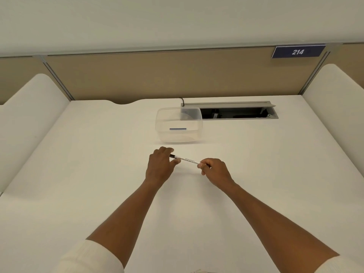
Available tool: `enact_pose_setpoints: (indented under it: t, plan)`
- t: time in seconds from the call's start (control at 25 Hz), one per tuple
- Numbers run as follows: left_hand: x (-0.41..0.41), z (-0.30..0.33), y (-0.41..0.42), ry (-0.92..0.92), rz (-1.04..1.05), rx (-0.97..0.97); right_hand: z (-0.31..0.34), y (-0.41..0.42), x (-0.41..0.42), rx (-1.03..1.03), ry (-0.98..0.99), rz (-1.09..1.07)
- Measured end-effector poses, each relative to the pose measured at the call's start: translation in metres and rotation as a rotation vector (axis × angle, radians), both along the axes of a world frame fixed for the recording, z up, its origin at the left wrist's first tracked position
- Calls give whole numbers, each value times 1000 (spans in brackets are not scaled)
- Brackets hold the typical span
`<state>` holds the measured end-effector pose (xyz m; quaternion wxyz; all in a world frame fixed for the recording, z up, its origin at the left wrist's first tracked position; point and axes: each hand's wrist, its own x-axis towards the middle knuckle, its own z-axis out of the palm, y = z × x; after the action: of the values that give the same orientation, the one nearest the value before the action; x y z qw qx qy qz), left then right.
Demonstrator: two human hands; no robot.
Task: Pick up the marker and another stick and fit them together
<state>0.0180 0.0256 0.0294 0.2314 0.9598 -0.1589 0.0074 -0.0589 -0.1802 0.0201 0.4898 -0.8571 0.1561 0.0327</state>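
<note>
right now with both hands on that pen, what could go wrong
The left hand and right hand each pinch one end of the white pen above the desk. If the dark cap end pulls free suddenly, a piece might slip and roll. A jerked hand could also knock the light plastic container behind.

You're at a white desk (78, 154) with a shallow notch cut into its far edge. A tan partition panel (157, 75) with grey metal trim runs across the back, plain pale wall (177, 20) above it. Top right on the panel there's a dark blue sign (298, 52) reading 214. White rounded side dividers (29, 107) stand left and right of you. Set into the desk at the back is a grey cable tray (236, 113), lid up, dark inside, with a black cable (182, 101) entering at its left end. Light is even and soft, shadows faint.
</note>
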Motion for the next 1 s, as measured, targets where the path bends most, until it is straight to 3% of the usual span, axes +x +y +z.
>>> enact_pose_setpoints:
  t: [0.2, 0.44, 1.0]
  plan:
    - [0, -15, -8, 210, 84, -130, -11, 0, -8, 17, 17, -59]
    - [10, -19, -17, 205, -1, -100, -19, -1, -16, -146, 12, -11]
    - [33, -32, -41, 249, -106, -47, -22, 32, -11, -302, 135, 160]
